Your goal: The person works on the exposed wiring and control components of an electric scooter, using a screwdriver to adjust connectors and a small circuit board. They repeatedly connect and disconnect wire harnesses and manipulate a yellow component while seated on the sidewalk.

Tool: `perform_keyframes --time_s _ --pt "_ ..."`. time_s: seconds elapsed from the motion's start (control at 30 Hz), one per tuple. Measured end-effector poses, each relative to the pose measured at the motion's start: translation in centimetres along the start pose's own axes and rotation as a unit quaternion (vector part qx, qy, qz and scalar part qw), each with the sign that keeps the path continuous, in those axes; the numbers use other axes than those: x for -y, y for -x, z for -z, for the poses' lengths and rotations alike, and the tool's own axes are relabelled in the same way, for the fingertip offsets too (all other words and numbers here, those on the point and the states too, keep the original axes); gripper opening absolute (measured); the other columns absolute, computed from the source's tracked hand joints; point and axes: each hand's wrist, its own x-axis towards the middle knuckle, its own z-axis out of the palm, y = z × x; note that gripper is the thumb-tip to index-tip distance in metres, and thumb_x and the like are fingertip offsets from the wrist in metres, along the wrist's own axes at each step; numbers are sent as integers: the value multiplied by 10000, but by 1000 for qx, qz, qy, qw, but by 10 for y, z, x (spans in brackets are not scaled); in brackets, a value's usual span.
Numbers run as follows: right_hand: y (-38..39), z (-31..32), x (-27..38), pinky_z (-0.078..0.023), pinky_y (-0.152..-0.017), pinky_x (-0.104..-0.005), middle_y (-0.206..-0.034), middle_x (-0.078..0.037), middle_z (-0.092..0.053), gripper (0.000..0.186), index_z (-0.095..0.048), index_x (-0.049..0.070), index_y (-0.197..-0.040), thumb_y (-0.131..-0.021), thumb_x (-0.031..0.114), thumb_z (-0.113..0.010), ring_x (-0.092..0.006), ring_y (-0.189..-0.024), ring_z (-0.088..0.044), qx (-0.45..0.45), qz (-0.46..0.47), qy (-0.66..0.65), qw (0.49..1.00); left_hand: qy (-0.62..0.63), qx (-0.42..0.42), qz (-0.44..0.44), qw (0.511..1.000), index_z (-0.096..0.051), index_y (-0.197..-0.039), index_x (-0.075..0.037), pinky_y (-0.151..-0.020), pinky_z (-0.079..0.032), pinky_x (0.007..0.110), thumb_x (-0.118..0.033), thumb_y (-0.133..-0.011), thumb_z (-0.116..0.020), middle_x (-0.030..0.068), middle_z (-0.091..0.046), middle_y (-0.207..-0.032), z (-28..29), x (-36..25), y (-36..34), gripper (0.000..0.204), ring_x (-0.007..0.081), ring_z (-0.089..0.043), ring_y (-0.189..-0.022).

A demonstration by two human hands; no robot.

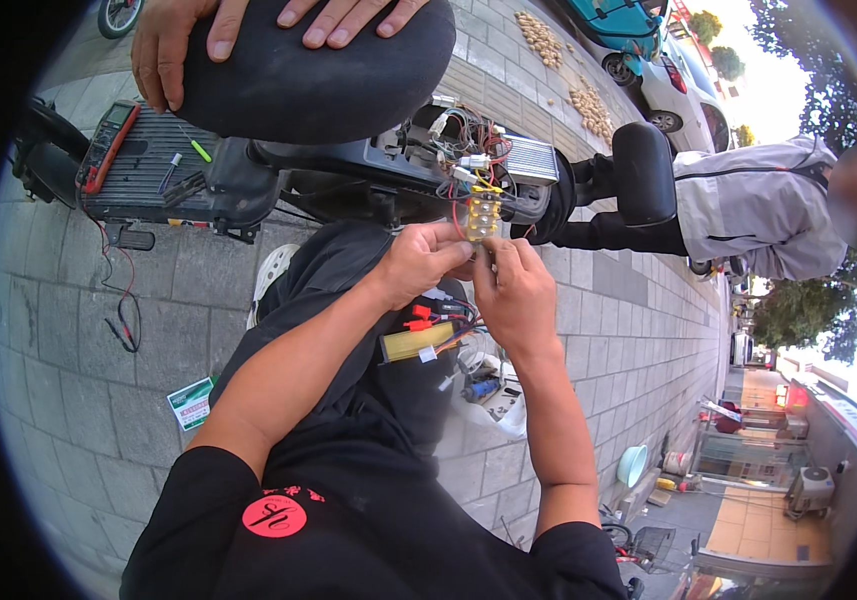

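Observation:
My left hand (418, 262) and my right hand (516, 295) meet at the lower end of a yellow terminal block (483, 212). Both have thumb and fingers pinched together; what lies between them is too small and covered to make out. Loose coloured wires (463, 145) run from the block into the opened body of an electric scooter (348, 165). Beside them sits a silver finned box (530, 160). Below my hands, a yellow box (416, 342) with red connectors and several wires rests on my leg.
Another person's hands (333, 18) lie on the raised black seat (323, 75). A red multimeter (110, 145), a screwdriver (169, 173) and a green pen-like tool (200, 150) lie on the footboard (153, 165). A white bag (510, 415) with parts stands on the paving. Someone in a grey jacket (748, 205) is beyond.

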Motion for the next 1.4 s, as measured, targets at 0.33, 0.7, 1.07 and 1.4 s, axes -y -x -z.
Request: perform_keyframes --time_s 0.33,0.7,1.07,1.4 --pt "-1 8 3 -556 -645 -421 -900 -127 -688 149 -718 33 -1064 -916 35 -740 -314 -727 -679 7 -6 -16 1000 0 -3 13 1000 -663 -1326 45 -961 -622 365 -69 -1073 -597 118 -749 -1180 -1 -2 0 285 198 -756 -1040" --pt "-6 9 5 -531 -613 -414 -793 -102 -664 51 -715 53 -904 -919 79 -755 -298 -719 -668 -9 38 8 999 5 -6 20 1000 -674 -1322 30 -946 -615 344 -108 -1061 -629 110 -766 -1158 -1 -4 2 299 177 -763 -1022" --pt "-7 9 3 -523 -609 -432 -802 -109 -635 80 -706 53 -978 -929 91 -756 -305 -698 -649 12 33 38 999 4 4 9 1000 -677 -1337 5 -933 -610 334 -128 -1059 -633 99 -768 -1159 1 -1 0 311 180 -769 -1026" --pt "-9 15 10 -550 -653 -421 -881 -121 -669 140 -710 48 -1065 -933 82 -743 -317 -765 -688 42 8 17 999 -30 -11 9 999 -699 -1300 7 -885 -609 315 -133 -1043 -632 98 -776 -1118 -1 -5 2 301 165 -766 -959"
